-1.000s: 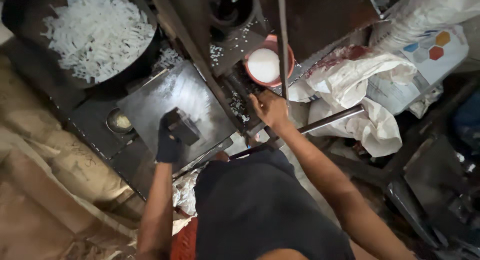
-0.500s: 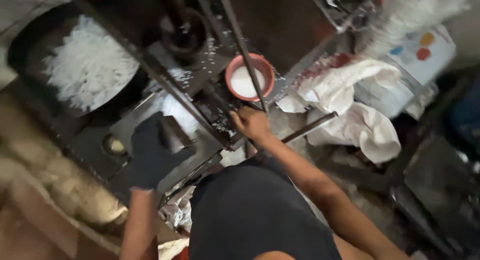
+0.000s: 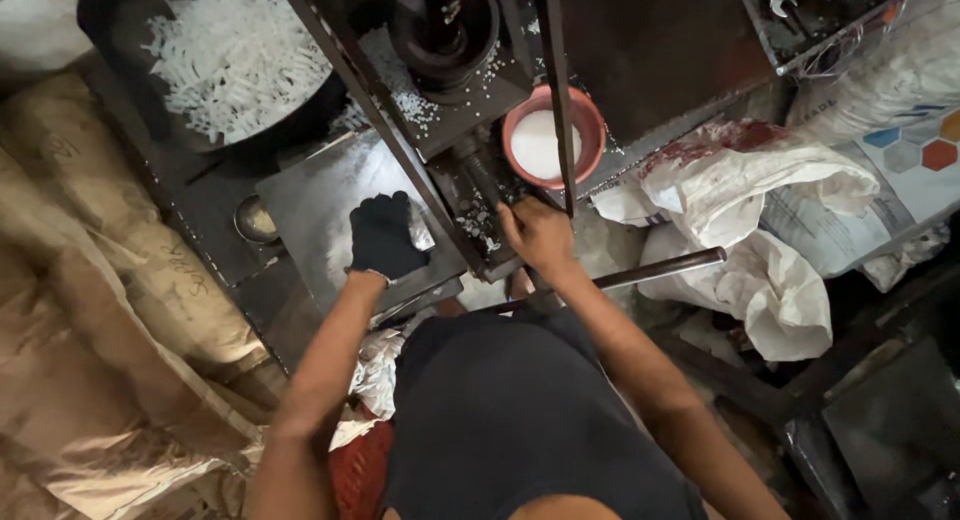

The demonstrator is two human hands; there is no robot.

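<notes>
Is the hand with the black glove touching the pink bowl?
Apart. The head view shows the gloved left hand resting on the metal plate, with a dark slanted bar and machine parts between it and the pink bowl.

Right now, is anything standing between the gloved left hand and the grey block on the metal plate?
Nothing visible does. The left hand, in a black glove, already lies over the grey block on the metal plate. A slanted dark frame bar separates that side from the bare right hand at the machine bed.
</notes>
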